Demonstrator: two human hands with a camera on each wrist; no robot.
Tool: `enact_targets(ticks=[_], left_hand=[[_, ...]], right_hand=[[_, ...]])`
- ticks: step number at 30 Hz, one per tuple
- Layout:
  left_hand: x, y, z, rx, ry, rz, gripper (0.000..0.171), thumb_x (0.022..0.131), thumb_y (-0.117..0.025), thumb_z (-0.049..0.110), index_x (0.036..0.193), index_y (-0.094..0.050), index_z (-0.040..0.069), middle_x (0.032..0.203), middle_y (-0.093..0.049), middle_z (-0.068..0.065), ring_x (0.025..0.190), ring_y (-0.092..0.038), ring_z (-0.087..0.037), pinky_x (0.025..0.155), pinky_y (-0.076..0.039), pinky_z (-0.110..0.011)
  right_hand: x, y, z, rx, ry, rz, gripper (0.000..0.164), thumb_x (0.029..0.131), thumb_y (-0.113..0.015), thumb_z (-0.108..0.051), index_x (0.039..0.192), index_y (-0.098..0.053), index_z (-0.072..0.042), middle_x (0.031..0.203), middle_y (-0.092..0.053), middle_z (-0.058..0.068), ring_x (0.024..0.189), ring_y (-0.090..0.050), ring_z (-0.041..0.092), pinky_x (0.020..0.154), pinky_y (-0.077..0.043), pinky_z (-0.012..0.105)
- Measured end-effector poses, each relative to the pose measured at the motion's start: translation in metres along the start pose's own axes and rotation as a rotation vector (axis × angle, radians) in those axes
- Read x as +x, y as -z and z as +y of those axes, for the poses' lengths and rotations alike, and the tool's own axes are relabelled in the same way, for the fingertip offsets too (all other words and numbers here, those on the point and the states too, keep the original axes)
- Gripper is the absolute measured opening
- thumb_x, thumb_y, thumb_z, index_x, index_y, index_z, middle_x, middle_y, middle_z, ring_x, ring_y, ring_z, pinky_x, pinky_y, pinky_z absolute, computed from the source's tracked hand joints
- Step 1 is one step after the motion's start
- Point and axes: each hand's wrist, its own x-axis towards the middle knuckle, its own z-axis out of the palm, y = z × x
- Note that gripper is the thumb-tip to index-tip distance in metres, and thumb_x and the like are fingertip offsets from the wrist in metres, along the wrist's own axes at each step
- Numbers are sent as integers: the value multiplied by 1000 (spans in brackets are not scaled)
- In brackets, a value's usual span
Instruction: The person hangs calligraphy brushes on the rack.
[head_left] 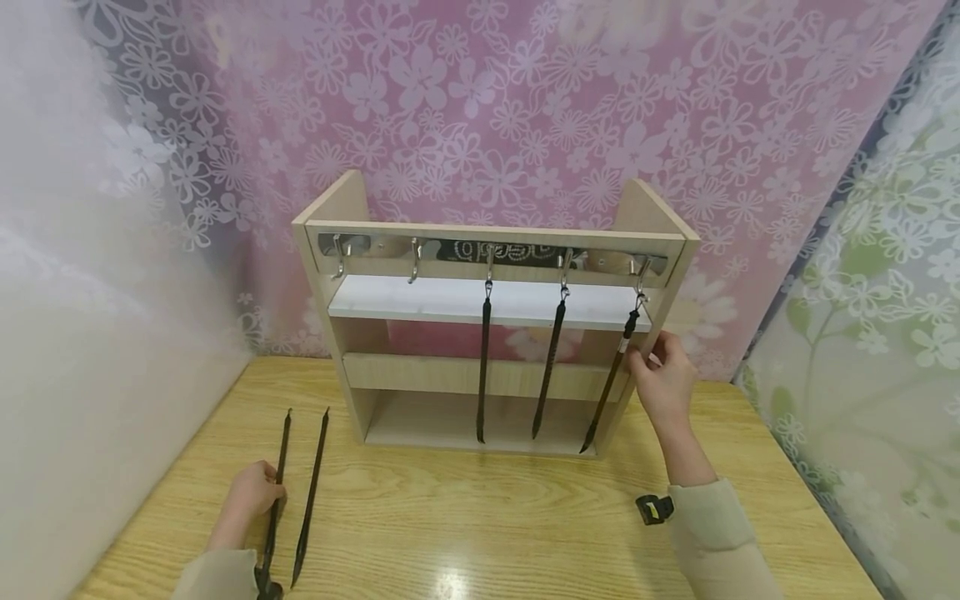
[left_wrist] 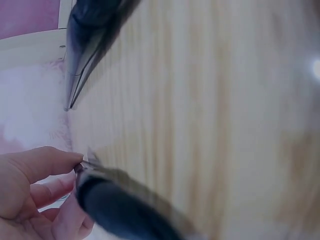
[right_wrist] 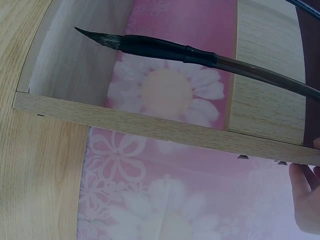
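My left hand [head_left: 253, 493] pinches a dark calligraphy brush [head_left: 283, 446] at the table's left side; its thick end looms near the left wrist camera [left_wrist: 125, 207]. Beside it lies a second dark brush [head_left: 315, 475], untouched. With thumb in front and fingers behind, my right hand [head_left: 666, 379] grips the right side panel of a pale wooden rack [head_left: 450, 375]. Three brushes dangle by loops from the rack's hooks: one at the middle [head_left: 484, 367], one right of it [head_left: 551, 367], and one at far right [head_left: 609, 379], whose dark bristle tip [right_wrist: 97, 37] shows in the right wrist view.
A shiny metal strip [head_left: 382, 246] with several hooks runs along the rack's top; the two left hooks bear no brush. The rack stands at the back of a wood-grain table [head_left: 450, 517]. Flowered pink cloth [head_left: 487, 125] hangs behind, with pale sheets at both sides.
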Motion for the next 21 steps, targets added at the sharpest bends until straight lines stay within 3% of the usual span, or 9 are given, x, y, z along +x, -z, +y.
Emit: enact_targets(ticks=[14,21], left_hand=[[-7,3,-5,0,11,47,33,74,-57,0,95,-45,-22,87,-53,-31,81,-52,-41,67,-47,-46],[-11,8,0,-52,7,79,35,76,-52,0,101,-43,-23,87,-52,-29,73,-53,-30,60,-49,-39]], right_hand=[[0,0,-1,8,-12,-9,27,78,-55,8,104,-50,15,92,-55,23,94,-55,38,73,-46,13],[11,-5,40,26,-19,-15,29,78,-58,3,106,-51,9,95,-56,19,95,-56,31,74,-47,16]])
